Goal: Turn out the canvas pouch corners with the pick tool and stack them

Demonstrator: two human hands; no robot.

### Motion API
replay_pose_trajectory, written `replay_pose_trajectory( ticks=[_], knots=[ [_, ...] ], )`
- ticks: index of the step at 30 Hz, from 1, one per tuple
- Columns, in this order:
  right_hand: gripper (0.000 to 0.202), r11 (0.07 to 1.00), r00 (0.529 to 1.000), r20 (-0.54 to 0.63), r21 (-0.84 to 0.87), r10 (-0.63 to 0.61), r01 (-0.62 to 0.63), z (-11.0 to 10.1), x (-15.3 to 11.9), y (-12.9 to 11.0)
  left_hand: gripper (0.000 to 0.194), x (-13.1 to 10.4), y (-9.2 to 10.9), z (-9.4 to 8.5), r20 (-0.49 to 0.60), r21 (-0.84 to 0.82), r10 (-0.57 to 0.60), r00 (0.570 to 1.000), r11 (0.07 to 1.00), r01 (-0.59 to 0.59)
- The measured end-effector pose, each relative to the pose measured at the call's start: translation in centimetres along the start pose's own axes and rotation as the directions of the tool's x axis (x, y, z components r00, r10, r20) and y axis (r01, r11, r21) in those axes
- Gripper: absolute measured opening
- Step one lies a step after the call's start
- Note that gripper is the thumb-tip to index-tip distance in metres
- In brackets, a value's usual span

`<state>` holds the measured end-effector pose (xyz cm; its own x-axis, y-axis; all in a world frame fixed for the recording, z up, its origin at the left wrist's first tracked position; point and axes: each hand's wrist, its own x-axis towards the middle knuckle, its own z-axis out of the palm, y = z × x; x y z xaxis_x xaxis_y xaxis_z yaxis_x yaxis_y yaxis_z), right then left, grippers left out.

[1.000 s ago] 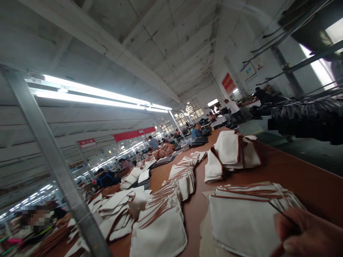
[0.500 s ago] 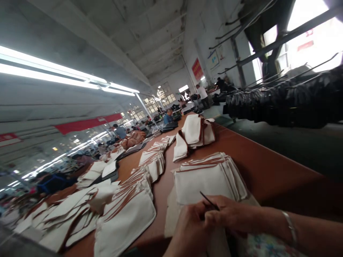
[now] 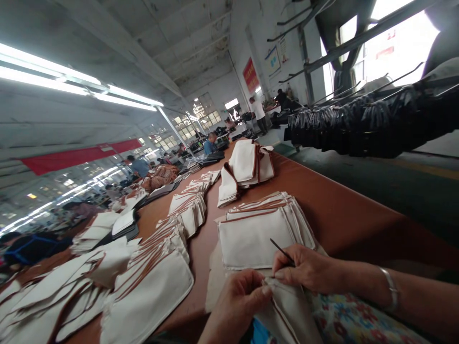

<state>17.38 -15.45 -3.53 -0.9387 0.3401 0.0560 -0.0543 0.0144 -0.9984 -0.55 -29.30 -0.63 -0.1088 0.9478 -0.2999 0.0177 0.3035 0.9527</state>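
My left hand (image 3: 238,301) pinches the upper edge of a cream fabric piece (image 3: 292,308) with a brown strip along it, hanging down in front of me. My right hand (image 3: 310,267) is closed around a thin dark stick-like tool (image 3: 279,249), which points up and left; its exact kind cannot be made out. The right fingertips also meet the edge of that piece, close to the left ones. Just beyond my hands lies a stack of cream fabric pieces (image 3: 253,239) with brown edging.
The brown table (image 3: 330,205) carries a long fanned row of cream pieces (image 3: 150,291), a folded cream bundle (image 3: 244,162) and loose pieces (image 3: 39,306) at left. Dark items hang from a rack (image 3: 366,124) at right. Other people work farther back.
My hands have drawn slightly apart, and the cream piece between them now shows more fully. The tool stays in my right hand. The view has shifted a little to the right.
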Motion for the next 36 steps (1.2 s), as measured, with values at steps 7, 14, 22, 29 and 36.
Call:
replay_pose_trajectory(
  ticks=[7, 14, 22, 29, 36],
  knots=[
    [0.017, 0.9, 0.988, -0.038, -0.418, -0.153, 0.123, -0.8, -0.8, -1.2, 0.037, 0.6, 0.5, 0.7, 0.06, -0.053, 0.021, 0.998, 0.998, -0.018],
    [0.019, 0.528, 0.94, 0.153, -0.795, -0.304, 0.3, -0.4, -1.2, -1.3, 0.037, 1.1, 1.2, 1.8, 0.129, -0.024, 0.061, 0.99, 0.998, -0.058],
    [0.012, 0.973, 0.987, 0.062, -0.185, 0.151, -0.137, -1.6, -0.5, -2.3, 0.043, 0.6, 1.8, 2.7, 0.053, 0.027, 0.015, 0.999, 1.0, -0.017],
    [0.025, 0.981, 0.994, 0.036, -0.166, 0.105, -0.098, -1.5, -1.1, -2.4, 0.04, 0.7, 1.2, 3.7, -0.098, 0.254, 0.138, 0.986, 0.961, -0.109],
    [0.021, 0.982, 0.98, 0.052, -0.002, 0.19, -0.191, -1.7, -1.2, -1.4, 0.015, 0.2, 0.1, 3.3, -0.119, 0.357, 0.386, 0.915, 0.877, -0.323]
  ],
)
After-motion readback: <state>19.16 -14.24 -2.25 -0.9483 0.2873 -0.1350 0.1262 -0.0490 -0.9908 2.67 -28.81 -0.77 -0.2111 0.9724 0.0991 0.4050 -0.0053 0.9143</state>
